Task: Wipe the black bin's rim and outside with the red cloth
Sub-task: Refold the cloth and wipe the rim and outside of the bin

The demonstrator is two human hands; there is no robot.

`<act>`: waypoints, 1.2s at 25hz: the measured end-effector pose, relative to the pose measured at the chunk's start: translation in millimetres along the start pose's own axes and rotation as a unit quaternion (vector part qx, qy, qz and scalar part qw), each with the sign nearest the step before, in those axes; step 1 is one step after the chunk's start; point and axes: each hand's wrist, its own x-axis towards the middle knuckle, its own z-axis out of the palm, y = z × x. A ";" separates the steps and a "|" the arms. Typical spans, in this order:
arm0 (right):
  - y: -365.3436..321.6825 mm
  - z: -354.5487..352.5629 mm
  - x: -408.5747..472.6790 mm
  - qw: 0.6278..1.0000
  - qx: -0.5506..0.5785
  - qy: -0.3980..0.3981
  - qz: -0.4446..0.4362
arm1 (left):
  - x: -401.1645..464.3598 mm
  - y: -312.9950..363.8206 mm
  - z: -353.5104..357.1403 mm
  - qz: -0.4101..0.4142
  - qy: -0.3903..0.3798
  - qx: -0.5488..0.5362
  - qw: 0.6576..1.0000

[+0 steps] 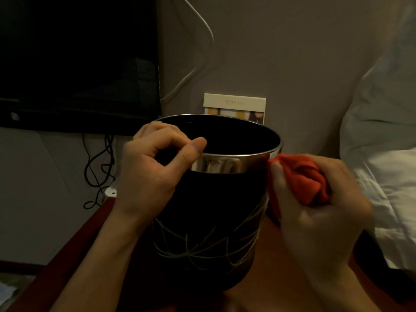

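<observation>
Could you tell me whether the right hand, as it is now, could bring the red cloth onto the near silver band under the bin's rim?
Probably yes. The right hand holds the bunched red cloth against the round black bin beside its shiny silver metal band; the band's near stretch lies bare, the left hand gripping only the left rim.

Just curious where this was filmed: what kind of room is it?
Probably a bedroom, maybe a hotel room. White bedding lies on the right, a dark screen stands against the wall with cables hanging below, and a small card leans there.

bedroom | white bedding [382, 136] | wall-mounted TV [78, 59] | wooden table [281, 289]
</observation>
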 end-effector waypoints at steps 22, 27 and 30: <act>-7.1 8.2 -27.1 0.987 0.026 -0.121 -0.103 | -6.8 16.1 14.8 0.067 -0.039 0.102 0.992; 13.0 -2.0 -12.8 0.999 -0.005 -0.042 -0.029 | -6.0 14.2 15.4 0.075 -0.040 0.105 0.991; 5.8 13.1 -46.5 0.994 0.006 -0.081 -0.067 | -5.3 10.7 13.0 0.070 -0.034 0.096 0.992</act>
